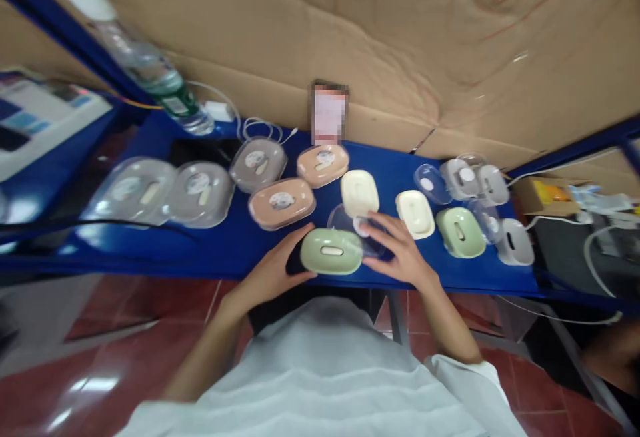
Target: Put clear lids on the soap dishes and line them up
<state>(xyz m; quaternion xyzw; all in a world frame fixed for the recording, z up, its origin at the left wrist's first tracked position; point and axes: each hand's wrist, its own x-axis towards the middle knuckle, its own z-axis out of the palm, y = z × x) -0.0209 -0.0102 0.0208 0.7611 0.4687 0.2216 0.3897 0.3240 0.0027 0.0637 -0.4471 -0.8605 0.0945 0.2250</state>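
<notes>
A green oval soap dish (320, 265) with a small pale piece in its middle slot sits near the front edge of the blue table. My left hand (273, 265) grips its left end, thumb in front and fingers behind. At its right end my right hand (400, 254) holds a clear plastic lid (341, 218) between thumb and fingers. The lid is tilted beside the dish, partly hidden by my fingers. Just behind lies a cream soap dish (360, 192), and another cream dish (416, 214) lies right of my right hand.
Lidded grey dishes (201, 194) and lidded peach dishes (283, 202) stand to the left. Right are another green dish (461, 232), a white dish (515, 242) and loose clear lids (433, 182). A water bottle (165, 84), a cable (263, 127) and a phone-like object (329, 114) stand at the back.
</notes>
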